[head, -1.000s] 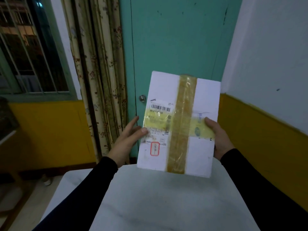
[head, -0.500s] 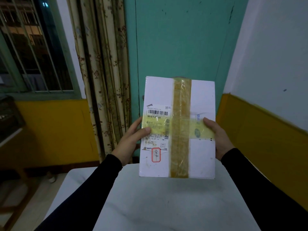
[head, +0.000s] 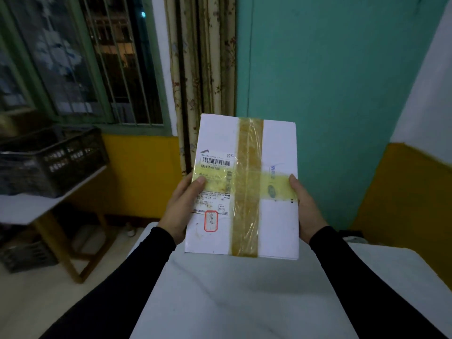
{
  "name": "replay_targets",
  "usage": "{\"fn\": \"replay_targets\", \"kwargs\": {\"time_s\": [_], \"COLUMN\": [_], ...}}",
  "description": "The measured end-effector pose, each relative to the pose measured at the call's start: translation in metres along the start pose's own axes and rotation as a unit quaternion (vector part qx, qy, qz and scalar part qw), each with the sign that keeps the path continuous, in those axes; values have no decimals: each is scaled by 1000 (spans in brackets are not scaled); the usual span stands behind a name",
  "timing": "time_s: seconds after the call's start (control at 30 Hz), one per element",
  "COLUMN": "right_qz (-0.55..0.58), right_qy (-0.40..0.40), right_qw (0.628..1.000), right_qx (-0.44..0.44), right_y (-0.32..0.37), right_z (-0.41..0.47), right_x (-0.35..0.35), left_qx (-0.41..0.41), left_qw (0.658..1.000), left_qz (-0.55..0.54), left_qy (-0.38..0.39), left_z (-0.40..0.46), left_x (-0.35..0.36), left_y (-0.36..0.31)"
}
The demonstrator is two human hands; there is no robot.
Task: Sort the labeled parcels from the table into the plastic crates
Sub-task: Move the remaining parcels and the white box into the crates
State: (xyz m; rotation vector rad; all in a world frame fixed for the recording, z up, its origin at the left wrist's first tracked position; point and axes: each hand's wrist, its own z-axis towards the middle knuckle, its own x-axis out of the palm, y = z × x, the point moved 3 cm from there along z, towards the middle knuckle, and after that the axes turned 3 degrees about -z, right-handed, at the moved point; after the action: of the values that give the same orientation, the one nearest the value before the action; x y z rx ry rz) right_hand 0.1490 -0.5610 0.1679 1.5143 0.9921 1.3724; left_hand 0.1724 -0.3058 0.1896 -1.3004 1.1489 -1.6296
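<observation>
Above the worktop [head: 244, 297]: parcel [head: 247, 187], label up, uncrated.
Left grip [head: 182, 206]: thumb pinching its left edge.
Right grip [head: 305, 211]: clasping its right edge.
Crate [head: 52, 159]: far left, contents unclear.
Left: read, carry, drop.

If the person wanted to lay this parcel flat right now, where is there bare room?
The white table is bare between the sleeves, below the parcel held by the left hand and right hand. The side table's near edge is bare; the dark crate crowds its back.
</observation>
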Motion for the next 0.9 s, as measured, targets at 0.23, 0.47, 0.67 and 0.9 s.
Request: {"fn": "replay_targets", "kwargs": {"time_s": [0.23,0.47,0.67,0.9], "right_qz": [-51,-76,-94,-78], "right_qy": [125,198,262,302], "right_qw": [989,976,959,944], "right_qx": [63,46,58,103], "right_y": [-60,-95,-158,-227], "right_z": [8,4,-10,-14], "right_x": [111,257,426,579], "left_qx": [33,91,115,114], "left_qw": [991,975,958,946], "left_qz": [2,-2,1,21], "left_qy": [-133,-202,-261,-304], "left_z": [-64,-133,-198,-237], "left_x": [-101,-217,-369,-509], "left_y": [-46,-101,-149,-189]}}
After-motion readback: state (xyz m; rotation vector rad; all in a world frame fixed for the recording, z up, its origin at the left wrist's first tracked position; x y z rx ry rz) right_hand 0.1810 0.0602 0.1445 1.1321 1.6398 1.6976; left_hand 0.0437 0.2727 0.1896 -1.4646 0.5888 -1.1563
